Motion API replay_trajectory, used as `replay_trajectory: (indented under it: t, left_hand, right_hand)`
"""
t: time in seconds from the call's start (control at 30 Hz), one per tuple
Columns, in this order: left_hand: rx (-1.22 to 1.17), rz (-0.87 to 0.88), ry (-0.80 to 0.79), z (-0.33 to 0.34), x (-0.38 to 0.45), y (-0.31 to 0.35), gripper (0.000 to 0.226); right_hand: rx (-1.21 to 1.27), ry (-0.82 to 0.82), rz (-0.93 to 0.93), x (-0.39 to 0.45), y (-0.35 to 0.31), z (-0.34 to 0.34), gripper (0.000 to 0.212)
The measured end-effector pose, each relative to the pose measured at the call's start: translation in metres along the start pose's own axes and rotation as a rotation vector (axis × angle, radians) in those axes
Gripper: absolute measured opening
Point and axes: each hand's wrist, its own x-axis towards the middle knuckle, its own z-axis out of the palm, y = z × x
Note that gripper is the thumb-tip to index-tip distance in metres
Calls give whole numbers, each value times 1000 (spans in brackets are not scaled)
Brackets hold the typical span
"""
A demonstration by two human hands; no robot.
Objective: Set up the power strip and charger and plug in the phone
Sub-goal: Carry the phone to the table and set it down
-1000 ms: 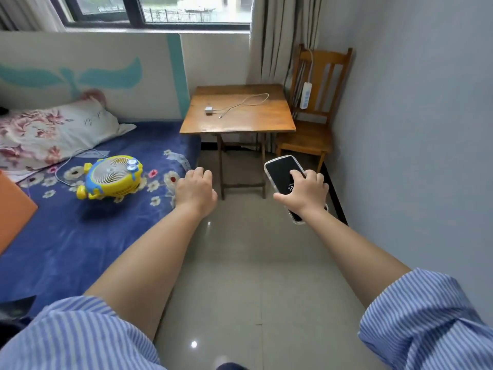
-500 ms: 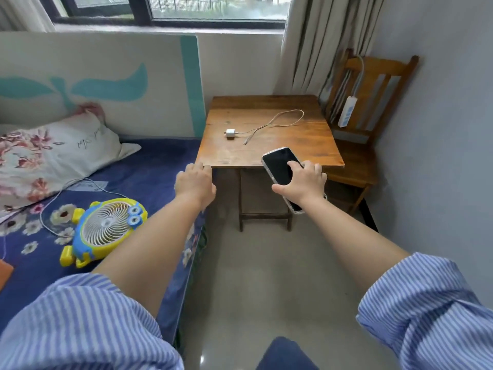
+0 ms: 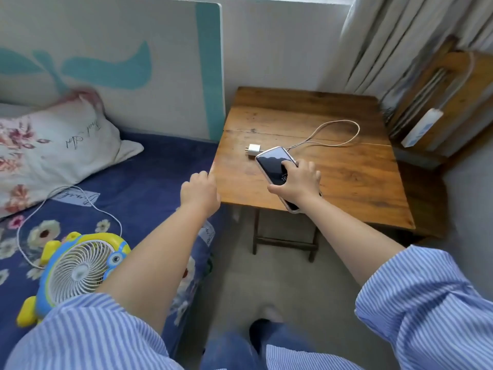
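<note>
My right hand (image 3: pixel 296 182) grips a dark-screened phone (image 3: pixel 273 164) in a clear case, held over the front of the wooden table (image 3: pixel 346 182). Just beyond the phone's top edge a white charger plug (image 3: pixel 253 150) lies on the table, its pale cable (image 3: pixel 336 129) looping to the right. A white power strip (image 3: pixel 421 128) hangs by its cord against the back of a wooden chair (image 3: pixel 453 97) at the right. My left hand (image 3: pixel 200 193) hovers at the table's left front corner, fingers loosely curled, holding nothing.
A bed with a blue flowered sheet (image 3: pixel 133 188) lies along the left, bearing a floral pillow (image 3: pixel 53 150) and a yellow and blue toy fan (image 3: pixel 77 271) with a white cord. Curtains (image 3: pixel 386 41) hang behind the table. Grey floor (image 3: pixel 266 284) runs under the table.
I have stepped closer to the table, which now looms larger. My right hand carried the phone forward over the tabletop, near the charger. My left hand reached the table's corner.
</note>
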Motion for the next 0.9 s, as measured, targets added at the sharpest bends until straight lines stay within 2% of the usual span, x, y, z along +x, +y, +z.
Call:
replay_trajectory:
  t: [0.23, 0.43, 0.63, 0.9]
  left_hand:
    - [-55, -93, -195, 48, 73, -38, 23]
    - [-179, -110, -357, 97, 124, -67, 20]
    - [-272, -11, -491, 152, 154, -78, 43]
    - [-302, 73, -474, 180, 156, -86, 46]
  right_hand:
    - [11, -160, -24, 95, -33, 68, 47]
    - [5, -262, 13, 150, -59, 139, 58]
    - [-5, -294, 66, 178, -72, 203, 62]
    - [-7, -232, 86, 177, -74, 233, 67]
